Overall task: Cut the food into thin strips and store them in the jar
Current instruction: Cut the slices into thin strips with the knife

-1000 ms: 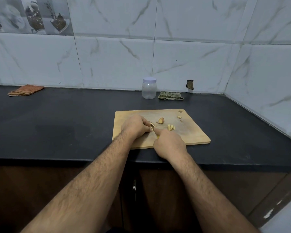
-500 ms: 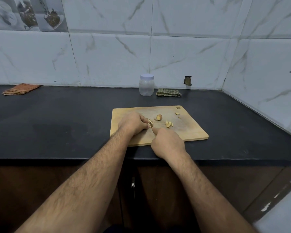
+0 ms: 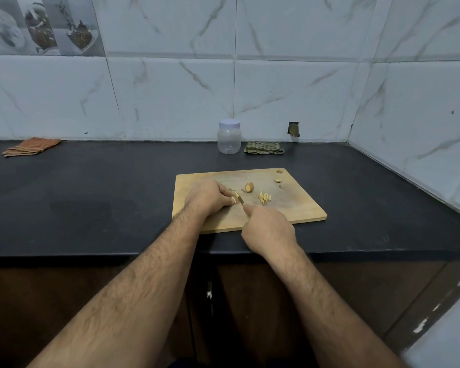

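Note:
A wooden cutting board [image 3: 298, 208] lies on the black counter. My left hand [image 3: 207, 197] holds down a pale slice of ginger [image 3: 234, 195] with curled fingertips. My right hand [image 3: 268, 228] grips a small knife [image 3: 240, 199], forefinger along its back, the blade touching the slice beside my left fingers. A small heap of thin cut strips [image 3: 265, 197] lies just right of the blade. A brown ginger chunk [image 3: 249, 187] sits behind it, and two small bits [image 3: 278, 181] lie near the board's far right corner. A clear plastic jar [image 3: 229, 140] with a white lid on stands at the wall.
A folded green checked cloth [image 3: 263, 148] lies right of the jar. A folded orange cloth [image 3: 31, 146] lies far left on the counter. Tiled walls close the back and right sides. Brown cabinet doors sit below the counter's front edge.
Both hands stay at the same spot on the board, with the knife working at the slice. The camera view has tilted slightly.

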